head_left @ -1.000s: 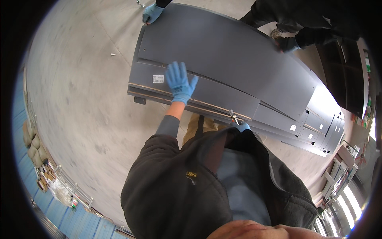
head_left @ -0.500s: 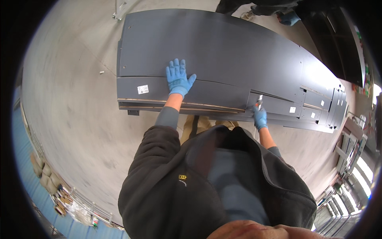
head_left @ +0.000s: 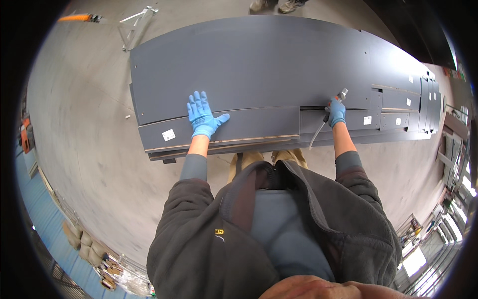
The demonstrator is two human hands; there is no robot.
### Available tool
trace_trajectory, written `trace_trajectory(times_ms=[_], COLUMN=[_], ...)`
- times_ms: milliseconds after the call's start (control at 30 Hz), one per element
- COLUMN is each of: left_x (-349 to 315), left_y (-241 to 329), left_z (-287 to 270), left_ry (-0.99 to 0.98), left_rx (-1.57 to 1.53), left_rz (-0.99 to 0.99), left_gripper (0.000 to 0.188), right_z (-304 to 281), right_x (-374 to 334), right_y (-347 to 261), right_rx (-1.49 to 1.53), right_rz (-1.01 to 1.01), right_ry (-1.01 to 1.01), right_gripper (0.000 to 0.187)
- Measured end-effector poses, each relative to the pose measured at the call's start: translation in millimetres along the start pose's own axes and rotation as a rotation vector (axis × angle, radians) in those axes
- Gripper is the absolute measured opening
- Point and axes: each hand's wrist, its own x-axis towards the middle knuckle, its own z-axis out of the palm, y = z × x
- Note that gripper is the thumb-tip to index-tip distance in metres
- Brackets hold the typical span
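My left hand (head_left: 203, 119), in a blue glove, lies flat with spread fingers across the seam between a large dark grey panel (head_left: 249, 65) and a narrower grey panel (head_left: 254, 122) on my side of it. My right hand (head_left: 337, 112), gloved alike, is closed around an air gun (head_left: 343, 93) with a silver tip and some orange on its body. From its handle a pale hose (head_left: 316, 135) hangs down over the stack's near edge. The tip points away from me, above the large panel's right part. A white label (head_left: 169, 135) sticks to the narrower panel.
Several smaller labelled grey panels (head_left: 398, 99) lie at the stack's right end. Beyond the far edge, another person's shoes (head_left: 290, 6) stand on the concrete floor (head_left: 79, 114). A metal stand (head_left: 135, 27) is at the far left, and a big black object (head_left: 423, 30) at the far right.
My right hand has moved up and away from me with the air gun, and the hose now shows. My left hand stays flat on the panels. The other person has largely left the view.
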Motion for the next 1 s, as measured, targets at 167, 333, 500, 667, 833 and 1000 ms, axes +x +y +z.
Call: trace_trajectory(times_ms=[167,333,500,667,833,1000], left_x=[-6.1,-10.8,-9.6,-9.7,-14.7,-19.3], left_y=[5.0,12.3,14.2,9.8,13.6,12.8], left_z=[-1.7,-15.1,-11.7,-4.4,-18.4,-33.1], left_ry=[0.178,0.190,0.010,-0.004,-0.029,-0.056], left_rx=[-0.104,-0.137,-0.011,-0.005,-0.025,-0.080], left_rz=[0.052,0.027,-0.052,-0.047,-0.064,-0.067], left_gripper=[0.138,0.142,0.146,0.146,0.143,0.139], right_z=[-0.7,-0.6,-15.6,-9.7,42.9,22.8], right_x=[5.0,6.1,-30.0,-110.3,-194.5,-168.0], right_y=[4.4,-3.1,-7.7,1.2,16.5,-27.5], right_rx=[-0.216,-0.487,-0.337,-0.481,-1.260,-1.199], right_rz=[-0.003,-0.128,-0.080,0.056,-0.364,-0.096], right_ry=[-0.120,-0.078,-0.314,-0.500,-0.907,-0.690], right_gripper=[0.033,0.056,0.032,0.044,0.076,0.073])
